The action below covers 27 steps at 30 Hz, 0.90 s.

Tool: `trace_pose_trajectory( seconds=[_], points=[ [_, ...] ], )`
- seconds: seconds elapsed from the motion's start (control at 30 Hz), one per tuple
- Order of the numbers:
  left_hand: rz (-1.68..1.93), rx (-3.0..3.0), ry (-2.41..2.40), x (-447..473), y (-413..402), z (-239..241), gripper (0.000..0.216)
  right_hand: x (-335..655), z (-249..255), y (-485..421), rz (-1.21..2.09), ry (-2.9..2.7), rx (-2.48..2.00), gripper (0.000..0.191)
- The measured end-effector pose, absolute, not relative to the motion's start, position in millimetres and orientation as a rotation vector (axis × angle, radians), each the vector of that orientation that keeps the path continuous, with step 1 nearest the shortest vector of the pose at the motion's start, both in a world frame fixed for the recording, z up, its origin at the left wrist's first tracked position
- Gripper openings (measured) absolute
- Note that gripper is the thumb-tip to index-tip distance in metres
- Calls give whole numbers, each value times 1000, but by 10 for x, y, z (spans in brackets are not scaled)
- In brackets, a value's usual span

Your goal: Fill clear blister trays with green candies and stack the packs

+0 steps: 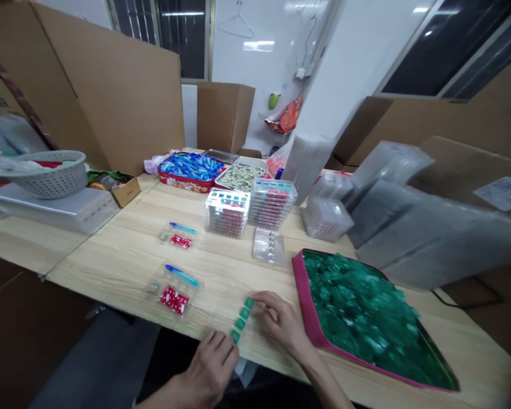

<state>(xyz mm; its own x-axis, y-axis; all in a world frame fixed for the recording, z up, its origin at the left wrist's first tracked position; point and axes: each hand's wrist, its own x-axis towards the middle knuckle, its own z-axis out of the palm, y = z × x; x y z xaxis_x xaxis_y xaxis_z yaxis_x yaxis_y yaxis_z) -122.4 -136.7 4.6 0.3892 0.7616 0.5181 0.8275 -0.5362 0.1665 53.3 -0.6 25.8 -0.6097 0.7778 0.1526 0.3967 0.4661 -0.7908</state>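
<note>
Several green square pieces (240, 324) form a slanted row at the table's front edge, seemingly in a clear plastic tray whose outline is faint. My left hand (213, 363) is closed at the row's near end, its fingertips against the lowest square and partly hidden. At the far end, my right hand (283, 324) has its index fingertip at the top square, with the thumb apart from it. To the left lies a clear tray holding a blue pen (182, 275) and a red packet with white dots (174, 300). Behind it is a similar set with another red packet (181, 242).
A pink-rimmed tin (309, 307) heaped with green pieces stands right. Stacks of filled clear trays (227, 213) sit behind, beside an unfilled clear tray (268, 247). Farther back are a red tin (187, 183) of blue pens and stacked clear plastic (327, 218); a basket (53, 176) stands left.
</note>
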Motion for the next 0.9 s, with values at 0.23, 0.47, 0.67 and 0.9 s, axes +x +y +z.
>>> trace_pose_trajectory(
  seconds=[0.23,0.47,0.67,0.9],
  points=[
    [-1222,-2366,-1567,-1485,-1362,347,32,703,-26,64,1085,-2383,-750,65],
    [-1691,-2081,-2020,-1849,-1221,545,26,318,358,104,923,-2274,-777,25],
    [-2170,-1712,-2622,-2724,-955,828,22,-476,603,32,1177,-2170,-759,23],
    [-1751,-1627,-2823,-3291,-732,364,20,-1051,241,4,1285,-2143,-947,16]
  ],
)
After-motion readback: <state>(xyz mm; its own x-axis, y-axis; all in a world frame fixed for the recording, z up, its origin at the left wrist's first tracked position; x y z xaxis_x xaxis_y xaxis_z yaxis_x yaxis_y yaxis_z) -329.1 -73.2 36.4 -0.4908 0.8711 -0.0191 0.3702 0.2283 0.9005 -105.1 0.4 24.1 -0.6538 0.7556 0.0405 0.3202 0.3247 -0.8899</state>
